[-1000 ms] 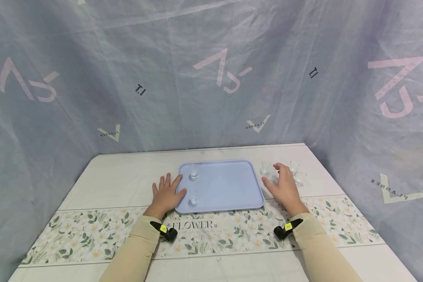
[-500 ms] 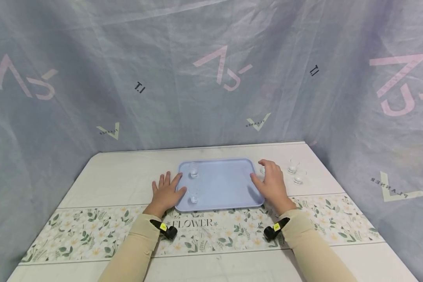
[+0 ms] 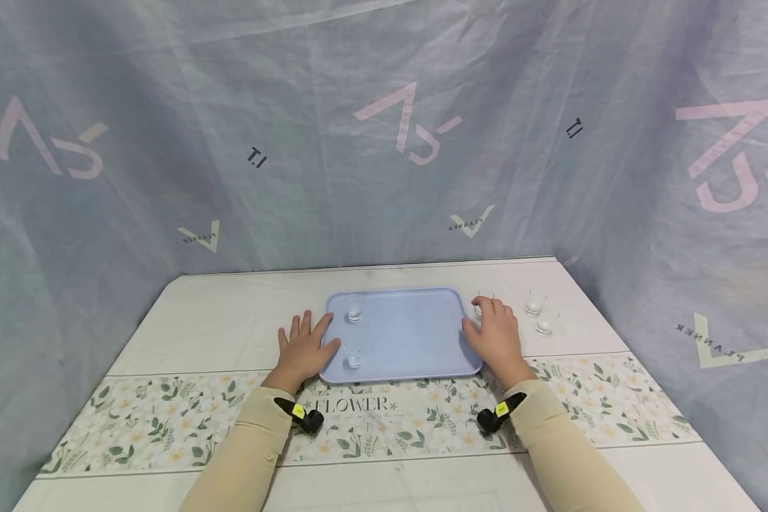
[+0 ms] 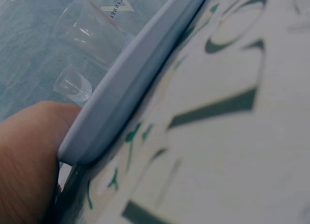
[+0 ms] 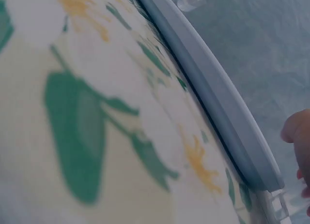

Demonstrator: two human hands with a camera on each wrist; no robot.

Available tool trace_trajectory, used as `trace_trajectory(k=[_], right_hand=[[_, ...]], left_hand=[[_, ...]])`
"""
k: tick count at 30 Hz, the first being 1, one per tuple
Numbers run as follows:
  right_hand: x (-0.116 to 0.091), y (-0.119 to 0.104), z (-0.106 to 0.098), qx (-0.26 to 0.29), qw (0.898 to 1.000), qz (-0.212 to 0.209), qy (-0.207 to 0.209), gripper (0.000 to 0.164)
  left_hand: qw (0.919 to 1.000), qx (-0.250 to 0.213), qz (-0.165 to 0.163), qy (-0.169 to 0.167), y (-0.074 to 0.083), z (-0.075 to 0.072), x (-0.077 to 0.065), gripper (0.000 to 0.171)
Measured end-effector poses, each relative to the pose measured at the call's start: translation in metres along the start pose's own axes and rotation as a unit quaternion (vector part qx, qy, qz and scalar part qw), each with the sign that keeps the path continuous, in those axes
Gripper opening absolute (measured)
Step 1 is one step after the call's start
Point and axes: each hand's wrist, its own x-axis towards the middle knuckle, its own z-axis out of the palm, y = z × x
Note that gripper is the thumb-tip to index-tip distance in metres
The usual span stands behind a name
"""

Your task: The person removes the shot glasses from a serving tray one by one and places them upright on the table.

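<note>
A light blue tray (image 3: 409, 334) lies on the table. Two small clear shot glasses stand near its left side, the back glass (image 3: 355, 308) and the front glass (image 3: 354, 357). My left hand (image 3: 302, 355) rests at the tray's left edge, fingers spread and thumb over the rim. My right hand (image 3: 498, 338) is at the tray's right edge, fingers bent and thumb by the rim. Just behind its fingertips shows another shot glass (image 3: 486, 293), partly hidden; whether the fingers grip it is unclear. In the right wrist view, clear glass (image 5: 279, 204) shows beside the tray corner.
Two more shot glasses stand on the table right of my right hand, a back glass (image 3: 534, 304) and a nearer glass (image 3: 546, 324). A floral strip (image 3: 384, 434) crosses the white tablecloth. Grey-blue curtains (image 3: 333, 142) rise behind and beside the table.
My right hand has moved left from among the right-hand glasses to the tray's right edge, then shifted slightly right. The left hand and the glasses on the tray have stayed in place.
</note>
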Motion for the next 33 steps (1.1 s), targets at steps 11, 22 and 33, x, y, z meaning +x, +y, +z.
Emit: trace_trajectory(k=[11, 22, 33], right_hand=[[0.003, -0.007, -0.006, -0.011, 0.999, -0.021, 0.033, 0.042], [0.026, -0.052, 0.006, -0.011, 0.994, -0.092, 0.061, 0.044], [0.046, -0.094, 0.051, 0.097, 0.987, -0.098, -0.079, 0.058]], left_hand=[[1.0000, 0.008, -0.001, -0.003, 0.000, 0.000, 0.000, 0.071], [1.0000, 0.007, -0.001, 0.000, 0.002, -0.002, -0.001, 0.070], [0.9999, 0.013, 0.002, 0.008, 0.004, 0.000, -0.003, 0.071]])
